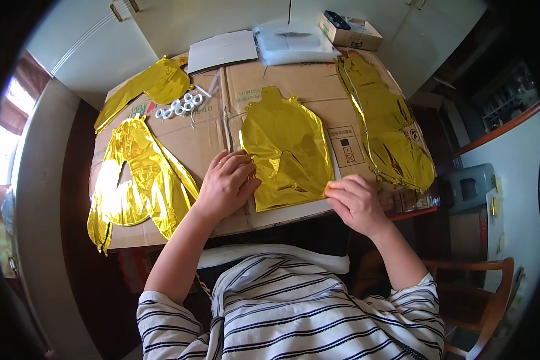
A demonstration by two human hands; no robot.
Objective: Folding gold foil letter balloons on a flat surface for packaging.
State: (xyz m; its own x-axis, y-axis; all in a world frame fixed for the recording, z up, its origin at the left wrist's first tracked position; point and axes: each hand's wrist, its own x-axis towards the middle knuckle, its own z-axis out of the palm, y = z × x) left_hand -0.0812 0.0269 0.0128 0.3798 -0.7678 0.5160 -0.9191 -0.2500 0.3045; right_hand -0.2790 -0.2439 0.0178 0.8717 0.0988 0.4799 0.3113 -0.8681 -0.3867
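Note:
A flat gold foil balloon [288,144] lies in front of me, its bottom edge toward me and small tabs at its far end. A white sheet [297,212] shows from under its near edge. My left hand [227,183] is at the balloon's left edge, fingers bent and closed on the foil, thumb close to the fingertips. At the near right corner my right hand [357,201] pinches the foil between thumb and fingers. What lies beneath the fingertips is hidden.
Cardboard [216,132] covers the table. More gold foil balloons lie at near left [135,180], far left [147,87] and right [390,120]. White ribbon rolls [183,106], a grey-white folder [223,51], clear plastic bags [294,45] and a small box [363,39] stand farther back.

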